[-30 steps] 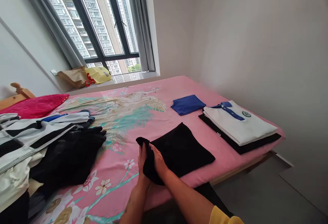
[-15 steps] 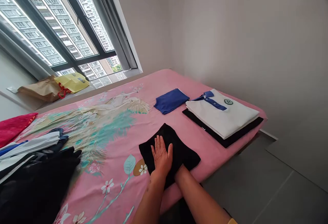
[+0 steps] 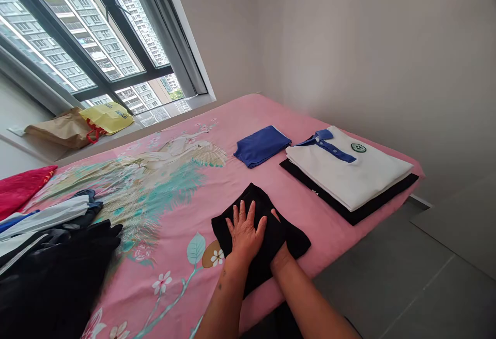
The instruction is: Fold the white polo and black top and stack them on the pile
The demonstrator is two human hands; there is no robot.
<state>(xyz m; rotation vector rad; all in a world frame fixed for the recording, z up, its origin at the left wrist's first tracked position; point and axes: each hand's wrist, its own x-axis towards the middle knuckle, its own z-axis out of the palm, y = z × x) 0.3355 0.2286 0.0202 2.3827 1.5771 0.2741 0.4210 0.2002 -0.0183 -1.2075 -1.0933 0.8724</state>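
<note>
A black garment (image 3: 267,235), its exact kind unclear, lies partly folded at the front edge of the bed. My left hand (image 3: 245,231) is spread flat on top of it, fingers apart and pointing away from me. My right hand (image 3: 282,258) is tucked beneath a layer of the same cloth; only its wrist side and a bit of finger at the fold's edge show. Beyond the garment is a folded blue piece of clothing (image 3: 262,145). To the right, a folded white polo shirt (image 3: 341,179) with a blue collar rests on a folded black garment (image 3: 344,216).
The bed has a pink flowered sheet (image 3: 174,235). On its left lies a heap of dark and white clothes (image 3: 50,256), with a red cloth (image 3: 23,189) behind. A yellow bag (image 3: 110,118) and a brown paper bag (image 3: 64,128) stand by the window. Tiled floor (image 3: 403,261) borders the right side.
My right hand has moved farther under the black cloth, and a bit of finger now shows at the fold's edge. My left hand stays flat on the cloth. The view has shifted slightly.
</note>
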